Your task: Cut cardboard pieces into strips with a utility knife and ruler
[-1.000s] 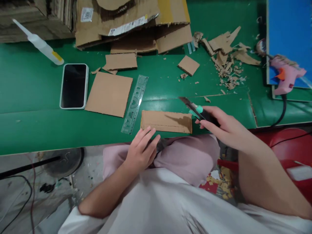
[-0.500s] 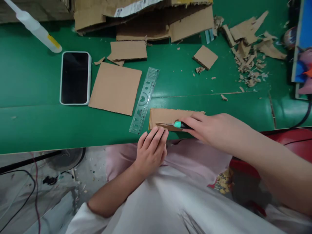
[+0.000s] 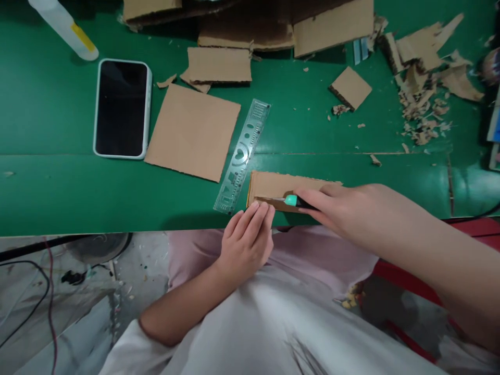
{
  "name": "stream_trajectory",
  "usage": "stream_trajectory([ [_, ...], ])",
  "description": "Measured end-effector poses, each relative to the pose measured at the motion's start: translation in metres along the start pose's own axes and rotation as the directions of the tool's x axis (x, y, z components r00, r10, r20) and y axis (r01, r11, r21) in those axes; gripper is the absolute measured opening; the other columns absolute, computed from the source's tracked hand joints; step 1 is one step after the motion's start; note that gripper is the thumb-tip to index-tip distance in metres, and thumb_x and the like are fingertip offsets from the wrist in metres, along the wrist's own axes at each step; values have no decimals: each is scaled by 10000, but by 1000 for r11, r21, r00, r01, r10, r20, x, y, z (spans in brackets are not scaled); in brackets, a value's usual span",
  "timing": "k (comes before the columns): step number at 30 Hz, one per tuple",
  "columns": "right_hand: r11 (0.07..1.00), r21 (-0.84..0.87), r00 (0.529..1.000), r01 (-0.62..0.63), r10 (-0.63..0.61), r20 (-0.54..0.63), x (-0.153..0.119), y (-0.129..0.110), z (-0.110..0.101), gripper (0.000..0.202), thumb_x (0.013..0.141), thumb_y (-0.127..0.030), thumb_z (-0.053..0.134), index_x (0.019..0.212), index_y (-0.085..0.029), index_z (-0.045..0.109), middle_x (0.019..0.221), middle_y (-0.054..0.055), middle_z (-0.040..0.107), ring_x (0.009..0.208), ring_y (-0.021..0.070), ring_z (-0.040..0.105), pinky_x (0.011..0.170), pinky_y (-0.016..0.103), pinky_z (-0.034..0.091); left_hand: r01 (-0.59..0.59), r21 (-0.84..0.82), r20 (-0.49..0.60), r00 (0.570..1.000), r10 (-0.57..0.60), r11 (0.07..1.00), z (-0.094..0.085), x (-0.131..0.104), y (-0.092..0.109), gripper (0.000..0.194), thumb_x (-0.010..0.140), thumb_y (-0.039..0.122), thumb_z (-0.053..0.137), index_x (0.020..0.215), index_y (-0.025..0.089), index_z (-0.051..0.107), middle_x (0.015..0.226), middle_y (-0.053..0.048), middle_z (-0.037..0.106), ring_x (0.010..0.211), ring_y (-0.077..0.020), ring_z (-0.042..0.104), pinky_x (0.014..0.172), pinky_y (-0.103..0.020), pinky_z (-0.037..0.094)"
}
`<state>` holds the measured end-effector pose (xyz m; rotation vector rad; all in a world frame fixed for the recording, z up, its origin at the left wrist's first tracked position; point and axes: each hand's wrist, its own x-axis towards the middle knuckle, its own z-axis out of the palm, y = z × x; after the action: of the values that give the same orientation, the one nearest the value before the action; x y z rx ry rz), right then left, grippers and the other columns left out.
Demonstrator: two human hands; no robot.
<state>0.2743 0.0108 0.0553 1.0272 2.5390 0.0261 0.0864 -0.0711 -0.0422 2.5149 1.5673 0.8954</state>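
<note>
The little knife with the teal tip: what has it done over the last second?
The right hand brought the teal-tipped craft knife down from the air onto the long brown cardboard strip, blade now lying flat and pointing left. The left hand stayed at the strip's near edge. The clear plastic ruler and black phone did not move.

Ruler (image 3: 242,157) crowds the strip's (image 3: 273,183) left; bare mat (image 3: 390,166) right.

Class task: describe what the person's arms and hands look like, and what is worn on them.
Both hands, left hand and right hand, are bare: no gloves, rings or watch visible. The forearms are bare too. A white sleeve ends near the left elbow; the right sleeve is mostly out of view.
</note>
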Motion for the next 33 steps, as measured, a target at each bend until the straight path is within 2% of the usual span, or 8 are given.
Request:
stream_trajectory([
  [5, 997, -58, 998, 41, -44, -45, -2, -3, -3, 157, 873, -262, 410, 811, -191, 535, 525, 13, 536, 362, 138, 421, 419, 243, 83, 9, 21, -14, 1000, -9, 1000, 0, 2, 0, 386, 813, 189, 534, 1191, 120, 576, 1131, -87, 671, 1098, -188, 591, 1006, -279, 332],
  [10, 998, -6, 995, 61, -61, -78, -7, -2, -1, 148, 865, -246, 408, 767, -193, 506, 502, 0, 515, 354, 137, 419, 408, 240, 99, 6, 26, -29, 1000, -6, 1000, 0, 2, 1, 386, 789, 179, 559, 1167, 104, 588, 1112, -91, 678, 1101, -204, 589, 1004, -294, 330],
  [13, 998, 13, 998, 55, -54, -40, -6, -3, -4, 174, 879, -261, 396, 769, -194, 513, 484, 0, 497, 354, 138, 415, 410, 245, 96, 13, 29, -24, 1000, -12, 1000, 0, 1, 2, 394, 789, 176, 550, 1176, 111, 582, 1120, -88, 674, 1127, -210, 575, 1024, -300, 312],
  [17, 999, 2, 997, 35, -35, 69, -2, -6, -11, 205, 895, -267, 376, 800, -188, 539, 494, 24, 511, 376, 153, 440, 416, 257, 104, 26, 23, -22, 999, -26, 999, 1, 0, 2, 405, 792, 177, 533, 1192, 122, 574, 1139, -87, 664, 1143, -206, 563, 1028, -296, 312],
  [21, 1000, -24, 992, 21, -17, 128, 2, -7, -14, 168, 887, -270, 397, 810, -199, 528, 519, 31, 536, 384, 162, 463, 415, 258, 109, 39, 15, -43, 998, -38, 999, 3, -1, 2, 414, 795, 182, 541, 1205, 128, 567, 1133, -91, 663, 1141, -208, 563, 1026, -292, 317],
  [24, 998, -42, 994, 36, -31, 103, 2, -6, -14, 119, 869, -268, 438, 787, -209, 499, 506, 17, 529, 367, 161, 463, 407, 254, 105, 48, 23, -52, 998, -46, 999, 4, -1, 3, 445, 806, 195, 528, 1248, 142, 536, 1145, -93, 654, 1155, -206, 556, 1031, -290, 319],
  [29, 996, -53, 997, 74, -74, 10, 1, -4, -11, 105, 835, -249, 505, 749, -212, 458, 475, -15, 503, 347, 168, 480, 397, 232, 110, 36, 38, -63, 997, -34, 999, 3, 0, 3, 392, 778, 186, 557, 1164, 130, 592, 1131, -108, 659, 1116, -203, 575, 1019, -291, 330],
  [33, 993, -71, 992, 97, -102, -74, -1, -4, -9, 86, 823, -192, 489, 745, -201, 454, 460, -28, 477, 325, 156, 451, 404, 223, 94, 30, 47, -64, 998, -27, 998, 2, 1, 2, 386, 769, 181, 567, 1150, 124, 602, 1118, -109, 664, 1106, -201, 579, 1020, -292, 331],
])
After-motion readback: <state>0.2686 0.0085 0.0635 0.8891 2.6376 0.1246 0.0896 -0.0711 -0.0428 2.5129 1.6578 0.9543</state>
